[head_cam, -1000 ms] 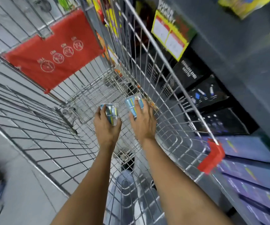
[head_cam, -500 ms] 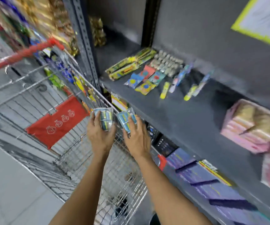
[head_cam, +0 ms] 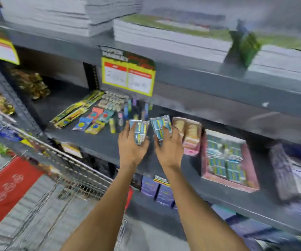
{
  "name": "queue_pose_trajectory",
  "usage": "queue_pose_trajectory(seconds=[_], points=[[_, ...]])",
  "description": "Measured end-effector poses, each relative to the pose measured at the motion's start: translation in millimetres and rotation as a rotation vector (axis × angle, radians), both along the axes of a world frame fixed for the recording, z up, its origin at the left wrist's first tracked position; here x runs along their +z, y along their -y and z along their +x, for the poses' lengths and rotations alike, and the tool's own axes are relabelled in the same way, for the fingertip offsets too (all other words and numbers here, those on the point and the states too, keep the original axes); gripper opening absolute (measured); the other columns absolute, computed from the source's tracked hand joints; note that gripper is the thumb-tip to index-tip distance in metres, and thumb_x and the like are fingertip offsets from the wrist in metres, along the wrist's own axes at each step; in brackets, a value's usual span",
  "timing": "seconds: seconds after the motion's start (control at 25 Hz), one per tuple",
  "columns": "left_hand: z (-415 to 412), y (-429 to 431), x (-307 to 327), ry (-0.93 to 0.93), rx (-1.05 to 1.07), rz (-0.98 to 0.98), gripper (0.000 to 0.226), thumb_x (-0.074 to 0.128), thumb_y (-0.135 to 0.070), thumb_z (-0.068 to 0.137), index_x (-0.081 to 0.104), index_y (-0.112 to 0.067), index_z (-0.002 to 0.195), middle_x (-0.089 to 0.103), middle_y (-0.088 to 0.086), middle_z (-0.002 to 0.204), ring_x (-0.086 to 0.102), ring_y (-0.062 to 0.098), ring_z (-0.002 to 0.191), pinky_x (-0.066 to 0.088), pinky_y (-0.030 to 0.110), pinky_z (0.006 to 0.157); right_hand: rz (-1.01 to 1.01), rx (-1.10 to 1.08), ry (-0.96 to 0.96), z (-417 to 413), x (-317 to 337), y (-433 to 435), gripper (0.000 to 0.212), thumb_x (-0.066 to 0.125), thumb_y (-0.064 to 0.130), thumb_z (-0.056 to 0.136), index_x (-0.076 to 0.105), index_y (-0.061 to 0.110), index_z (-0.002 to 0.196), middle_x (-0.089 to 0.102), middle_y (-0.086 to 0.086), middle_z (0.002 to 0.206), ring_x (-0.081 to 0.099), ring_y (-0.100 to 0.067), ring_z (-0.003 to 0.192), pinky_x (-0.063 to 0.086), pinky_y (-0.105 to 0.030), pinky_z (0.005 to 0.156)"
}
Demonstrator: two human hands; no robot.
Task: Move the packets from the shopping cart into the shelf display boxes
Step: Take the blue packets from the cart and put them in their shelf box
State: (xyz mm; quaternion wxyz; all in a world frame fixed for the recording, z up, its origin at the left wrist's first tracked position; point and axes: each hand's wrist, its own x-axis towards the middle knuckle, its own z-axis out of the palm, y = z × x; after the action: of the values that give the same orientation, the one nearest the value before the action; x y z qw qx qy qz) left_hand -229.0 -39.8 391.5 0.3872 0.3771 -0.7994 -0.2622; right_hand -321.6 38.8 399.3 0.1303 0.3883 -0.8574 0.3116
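Note:
My left hand [head_cam: 130, 146] grips a small stack of blue-and-silver packets [head_cam: 140, 131]. My right hand [head_cam: 169, 148] grips a similar stack of packets [head_cam: 160, 126]. Both hands hover over the front of the grey shelf [head_cam: 100, 144]. To the right of my right hand sits a pink display box [head_cam: 187, 136] with tan packs, and further right a pink display box [head_cam: 227, 162] filled with blue packets like those I hold. The wire shopping cart [head_cam: 70, 167] is at the lower left, below the shelf edge.
Loose colourful packets and sticks [head_cam: 95, 116] lie on the shelf to the left. A yellow price tag [head_cam: 128, 77] hangs from the shelf above. Stacked white books [head_cam: 164, 33] fill the upper shelf. A dark purple box [head_cam: 283, 171] stands at far right.
Both hands have lifted the packets out of the cart and carried them up and right to the shelf. The view has swung from the cart to the shelf.

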Motion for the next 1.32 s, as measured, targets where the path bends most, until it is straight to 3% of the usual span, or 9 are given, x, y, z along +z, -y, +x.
queue_pose_trajectory(seconds=[0.16,0.32,0.52,0.68,0.8,0.92,1.16,1.32], points=[[-69.2,-61.4,4.2,-0.012,-0.172,0.069,0.059,0.074,-0.023,0.074,0.052,-0.003,0.125,0.048,0.025,0.137,0.048,0.040,0.120,0.037,0.045,0.103,0.087,-0.209,0.040,-48.9,-9.6,-75.0,0.043,0.067,0.026,0.081,0.053,0.010,0.118,0.051,-0.021,0.128,0.052,-0.040,0.114,0.055,-0.046,0.070],[-120.5,-124.4,0.3,0.042,-0.325,0.098,0.059,0.073,-0.026,0.073,0.053,-0.005,0.124,0.051,0.023,0.134,0.046,0.037,0.123,0.035,0.041,0.105,0.123,-0.363,0.084,-78.4,-24.7,-150.1,0.046,0.073,0.015,0.072,0.054,0.003,0.112,0.054,-0.026,0.111,0.057,-0.044,0.095,0.053,-0.048,0.067],[-149.8,-163.4,-15.6,0.229,-0.450,0.045,0.059,0.066,-0.031,0.074,0.050,-0.006,0.125,0.049,0.018,0.135,0.044,0.033,0.124,0.035,0.040,0.105,0.109,-0.511,0.113,-85.1,-35.6,-193.4,0.035,0.072,0.020,0.075,0.057,0.003,0.101,0.056,-0.024,0.096,0.060,-0.042,0.078,0.053,-0.045,0.057],[-157.0,-165.4,-30.7,0.387,-0.442,-0.054,0.059,0.057,-0.042,0.081,0.048,-0.006,0.127,0.040,0.019,0.138,0.037,0.034,0.125,0.032,0.041,0.106,0.092,-0.562,0.118,-85.3,-43.4,-200.4,0.028,0.074,0.019,0.074,0.061,0.002,0.092,0.061,-0.024,0.092,0.063,-0.041,0.073,0.053,-0.044,0.065],[-158.7,-171.8,-37.3,0.454,-0.425,-0.037,0.056,0.043,-0.048,0.089,0.045,-0.010,0.130,0.033,0.013,0.144,0.030,0.032,0.128,0.032,0.044,0.103,0.101,-0.584,0.100,-86.3,-46.9,-200.7,0.025,0.058,0.029,0.084,0.062,0.005,0.091,0.063,-0.020,0.089,0.063,-0.038,0.077,0.051,-0.043,0.073],[-153.0,-177.7,-47.5,0.508,-0.426,-0.039,0.053,0.031,-0.046,0.095,0.037,-0.013,0.136,0.028,0.011,0.149,0.026,0.029,0.131,0.032,0.046,0.100,0.129,-0.550,0.101,-83.0,-49.4,-202.7,0.039,0.036,0.035,0.089,0.063,0.007,0.096,0.064,-0.018,0.092,0.062,-0.036,0.081,0.050,-0.043,0.078],[-148.0,-175.8,-53.7,0.582,-0.437,-0.039,0.051,0.023,-0.043,0.098,0.024,-0.021,0.144,0.007,0.006,0.158,0.008,0.025,0.143,0.020,0.048,0.109,0.209,-0.505,0.080,-83.9,-54.4,-207.1,0.045,0.029,0.032,0.091,0.061,0.005,0.108,0.065,-0.020,0.110,0.060,-0.037,0.103,0.049,-0.046,0.089],[-147.4,-174.8,-50.4,0.606,-0.458,-0.079,0.054,0.019,-0.047,0.098,0.018,-0.022,0.145,-0.002,0.007,0.159,-0.001,0.024,0.145,0.016,0.047,0.113,0.217,-0.520,0.103,-82.0,-56.3,-206.2,0.045,0.028,0.032,0.091,0.060,0.005,0.108,0.065,-0.020,0.111,0.059,-0.037,0.104,0.048,-0.046,0.089]])
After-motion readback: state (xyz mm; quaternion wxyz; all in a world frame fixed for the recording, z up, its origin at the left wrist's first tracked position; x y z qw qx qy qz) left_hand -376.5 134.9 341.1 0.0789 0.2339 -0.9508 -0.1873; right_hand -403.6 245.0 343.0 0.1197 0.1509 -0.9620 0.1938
